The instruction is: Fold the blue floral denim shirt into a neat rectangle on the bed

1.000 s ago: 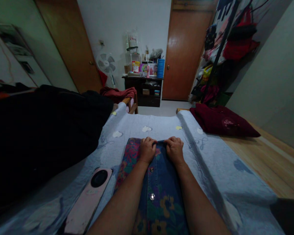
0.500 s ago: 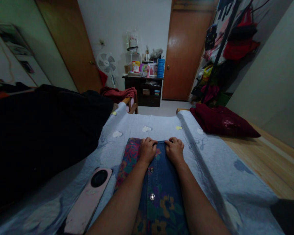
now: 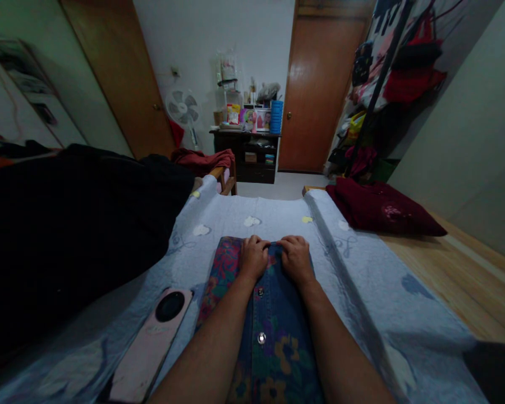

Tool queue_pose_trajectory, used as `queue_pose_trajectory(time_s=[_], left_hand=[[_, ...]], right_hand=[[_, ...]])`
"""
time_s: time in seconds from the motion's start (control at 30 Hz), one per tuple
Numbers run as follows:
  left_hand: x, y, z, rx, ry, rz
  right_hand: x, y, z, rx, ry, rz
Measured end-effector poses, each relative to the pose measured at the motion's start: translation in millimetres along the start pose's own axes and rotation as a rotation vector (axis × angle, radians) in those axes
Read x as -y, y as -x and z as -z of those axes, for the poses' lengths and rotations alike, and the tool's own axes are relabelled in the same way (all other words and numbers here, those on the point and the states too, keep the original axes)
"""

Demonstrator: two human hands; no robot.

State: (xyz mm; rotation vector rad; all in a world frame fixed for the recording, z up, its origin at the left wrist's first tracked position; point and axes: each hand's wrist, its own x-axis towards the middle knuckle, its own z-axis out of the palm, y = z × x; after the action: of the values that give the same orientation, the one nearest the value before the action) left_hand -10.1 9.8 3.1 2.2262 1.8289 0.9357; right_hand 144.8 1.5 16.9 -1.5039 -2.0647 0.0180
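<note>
A folded blue denim shirt (image 3: 286, 359) with a floral print and metal buttons lies flat in front of me on a pale blue sheet (image 3: 273, 210). My left hand (image 3: 253, 259) is curled over its far edge, thumb and fingers pinching the cloth. Close beside it, my right hand (image 3: 295, 259) grips the same edge, and the fingertips of both hands nearly meet near the button strip. My forearms cover parts of the shirt. To the left of the shirt rests a pink phone (image 3: 147, 353) with a round dark camera disc.
A large heap of black cloth (image 3: 79, 224) takes up the left side. A maroon folded garment (image 3: 382, 210) lies at the right on the wooden edge (image 3: 467, 266). Farther off stand a fan (image 3: 183, 106), a dark cabinet (image 3: 223, 160) and a door (image 3: 315, 95).
My right hand has slid left along the shirt's far edge, closer to my left hand. The left hand and the shirt stay in about the same place.
</note>
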Motion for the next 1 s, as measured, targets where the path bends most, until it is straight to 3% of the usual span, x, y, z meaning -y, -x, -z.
queue_pose_trajectory(time_s=[0.2,0.57,1.0], left_hand=[[0,0,-0.9,-0.009,0.012,0.025],[-1,1,-1.7,-0.075,-0.009,0.108],[-1,0,-1.0,-0.029,-0.017,0.115]], right_hand=[[7,0,-3,0.172,0.023,0.017],[0,-2,-6,0.247,-0.004,-0.007],[-5,0,-12,0.301,0.151,-0.105]])
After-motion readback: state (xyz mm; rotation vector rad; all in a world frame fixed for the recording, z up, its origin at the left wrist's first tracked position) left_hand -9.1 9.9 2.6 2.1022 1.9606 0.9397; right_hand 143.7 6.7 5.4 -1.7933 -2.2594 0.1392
